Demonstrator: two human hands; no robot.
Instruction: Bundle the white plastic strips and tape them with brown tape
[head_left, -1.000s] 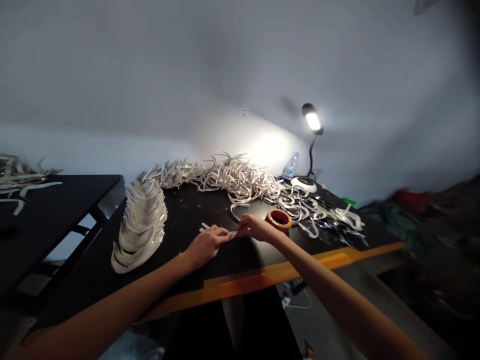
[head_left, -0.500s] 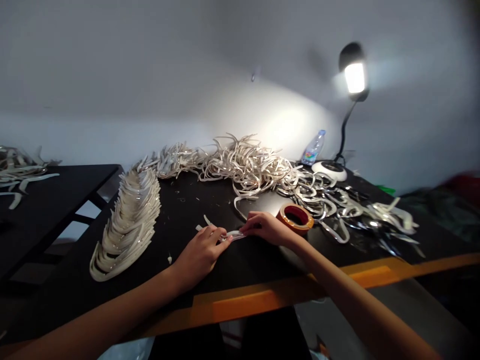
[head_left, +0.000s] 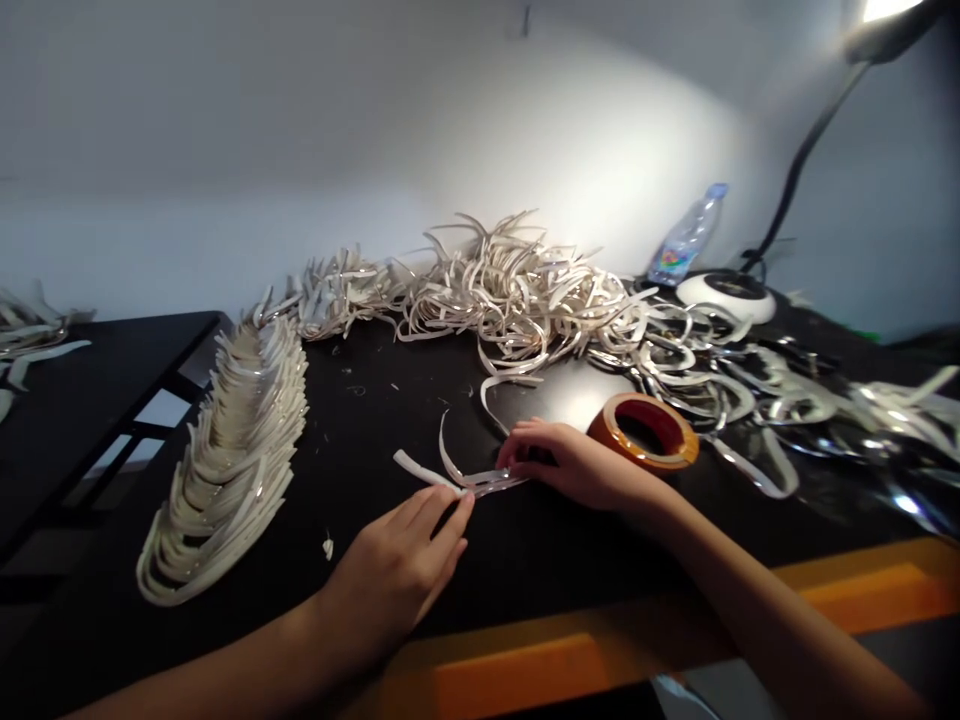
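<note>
A few thin white strips lie between my two hands near the front of the black table. My left hand is closed, with thumb and forefinger pinching the strips near their middle; two free ends stick out to the far left of the fingers. My right hand is curled over the other end of the strips, its fingertips pressed on them at the tabletop and partly hidden. Just behind the right hand a roll of orange-brown tape lies on its side face.
A long row of nested, curved white strips lies at the left. A tangled heap of strips runs along the wall. Looped shiny strips, a plastic bottle and a lamp base are at the right. Orange tape covers the front edge.
The view has moved closer and the lamp has slid toward the upper right corner. My left hand has drawn back toward me, showing more of the strips' free ends.
</note>
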